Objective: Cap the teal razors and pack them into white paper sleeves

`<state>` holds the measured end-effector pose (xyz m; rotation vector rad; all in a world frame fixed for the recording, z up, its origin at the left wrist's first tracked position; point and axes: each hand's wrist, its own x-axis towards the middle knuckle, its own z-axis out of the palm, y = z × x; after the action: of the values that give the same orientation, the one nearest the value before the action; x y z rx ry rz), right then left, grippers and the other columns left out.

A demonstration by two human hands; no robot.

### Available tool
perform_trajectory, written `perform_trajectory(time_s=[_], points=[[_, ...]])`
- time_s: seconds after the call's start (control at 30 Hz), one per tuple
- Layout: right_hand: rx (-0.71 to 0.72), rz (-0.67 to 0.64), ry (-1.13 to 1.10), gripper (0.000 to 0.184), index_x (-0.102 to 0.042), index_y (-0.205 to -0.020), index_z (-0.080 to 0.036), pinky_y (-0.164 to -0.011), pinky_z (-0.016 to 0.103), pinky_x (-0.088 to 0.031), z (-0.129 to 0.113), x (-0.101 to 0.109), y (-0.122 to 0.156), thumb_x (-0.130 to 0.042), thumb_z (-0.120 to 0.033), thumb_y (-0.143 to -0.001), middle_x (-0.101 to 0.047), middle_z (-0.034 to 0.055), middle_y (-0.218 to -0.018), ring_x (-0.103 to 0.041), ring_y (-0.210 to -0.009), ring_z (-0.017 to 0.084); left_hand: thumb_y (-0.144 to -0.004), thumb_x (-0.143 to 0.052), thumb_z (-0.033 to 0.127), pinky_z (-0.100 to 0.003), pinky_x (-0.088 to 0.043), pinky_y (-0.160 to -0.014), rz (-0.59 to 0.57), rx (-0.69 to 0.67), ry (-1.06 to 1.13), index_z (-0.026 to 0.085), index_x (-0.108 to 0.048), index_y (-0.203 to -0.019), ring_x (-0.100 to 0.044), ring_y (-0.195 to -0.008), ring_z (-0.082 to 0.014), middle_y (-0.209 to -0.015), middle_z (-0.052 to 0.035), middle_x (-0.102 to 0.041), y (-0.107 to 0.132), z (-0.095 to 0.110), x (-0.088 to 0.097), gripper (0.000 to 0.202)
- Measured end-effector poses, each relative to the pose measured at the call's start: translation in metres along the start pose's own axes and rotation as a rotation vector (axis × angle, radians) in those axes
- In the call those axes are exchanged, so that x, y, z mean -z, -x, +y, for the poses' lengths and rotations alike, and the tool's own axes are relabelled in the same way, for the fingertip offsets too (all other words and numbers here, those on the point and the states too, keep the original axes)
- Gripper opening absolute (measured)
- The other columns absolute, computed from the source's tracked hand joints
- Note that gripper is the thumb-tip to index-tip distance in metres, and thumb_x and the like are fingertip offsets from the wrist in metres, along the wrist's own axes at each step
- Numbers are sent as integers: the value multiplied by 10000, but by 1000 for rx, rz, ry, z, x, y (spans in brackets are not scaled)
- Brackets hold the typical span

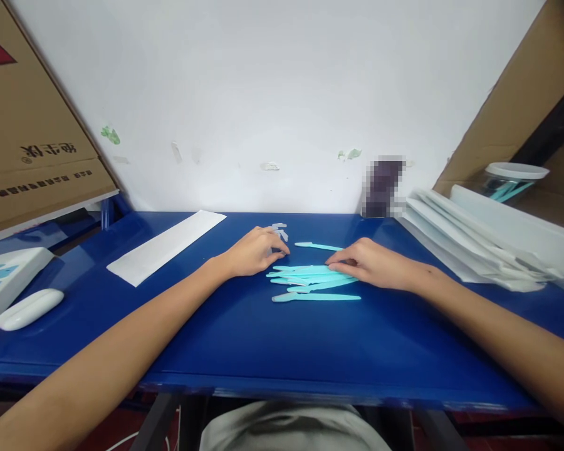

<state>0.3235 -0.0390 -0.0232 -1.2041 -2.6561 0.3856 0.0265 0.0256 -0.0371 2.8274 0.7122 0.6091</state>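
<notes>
Several turquoise eyebrow razors lie in a loose pile on the blue table, with one razor along its near side. Another razor lies apart behind the pile, its handle end reaching toward my right hand. My right hand is at the pile's right, thumb and fingers closed at the handle of a top razor. To the left, my left hand hovers low with thumb and index finger brought together; anything between them is too small to make out. Small clear blade caps lie just behind its fingers.
A long white paper strip lies at left. Beyond it are a white oval case and a white tray. White packets are stacked at right, near a lidded clear jar. Cardboard flanks the table.
</notes>
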Motion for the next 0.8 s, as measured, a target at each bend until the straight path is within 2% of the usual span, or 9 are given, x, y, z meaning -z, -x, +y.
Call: perform_trajectory(time_s=[0.1,0.27,0.4,0.5,0.63,0.8], points=[[-20,-29,-23,402,-763,-997,-204,-614,293,-416,-4,3,1,-452,-458,-1015,-743,44,-821,-607,-625,165,-925,-632,195,-371,-529,-848,-14,45,19,252,-789,-1007,-709,-920,-221,-980,-14,-793,-1,3,3,186],[-85,-58,97,309,-661,-968,-193,-604,288,-370,-11,7,4,-448,-414,-1008,-664,36,-759,-552,-624,162,-907,-684,224,-328,-524,-803,-63,157,20,208,-798,-1001,-713,-901,-213,-962,-27,-796,-2,5,6,148],[-54,70,190,259,-586,-964,-195,-679,304,-399,-7,7,5,-410,-377,-1019,-656,74,-921,-574,-756,189,-934,-664,266,-337,-486,-792,-61,178,-6,218,-808,-974,-690,-884,-220,-934,-27,-795,0,1,10,158],[-38,152,214,261,-554,-977,-196,-719,319,-417,-3,8,6,-371,-375,-1034,-642,92,-986,-581,-817,206,-975,-608,320,-366,-438,-854,-88,158,-76,230,-796,-1042,-641,-972,-240,-976,-29,-789,3,0,16,220],[-67,140,178,238,-507,-1019,-212,-673,317,-405,-1,10,7,-342,-381,-1054,-643,56,-903,-582,-736,196,-975,-589,386,-396,-363,-889,-156,126,-213,226,-785,-1046,-551,-1093,-283,-1131,-70,-750,7,3,27,263],[-29,175,173,243,-481,-1045,-218,-691,324,-433,2,11,9,-291,-367,-1074,-641,62,-947,-595,-760,198,-953,-615,344,-377,-323,-864,-200,134,-204,247,-802,-938,-518,-1065,-271,-1148,-73,-707,7,4,31,210]])
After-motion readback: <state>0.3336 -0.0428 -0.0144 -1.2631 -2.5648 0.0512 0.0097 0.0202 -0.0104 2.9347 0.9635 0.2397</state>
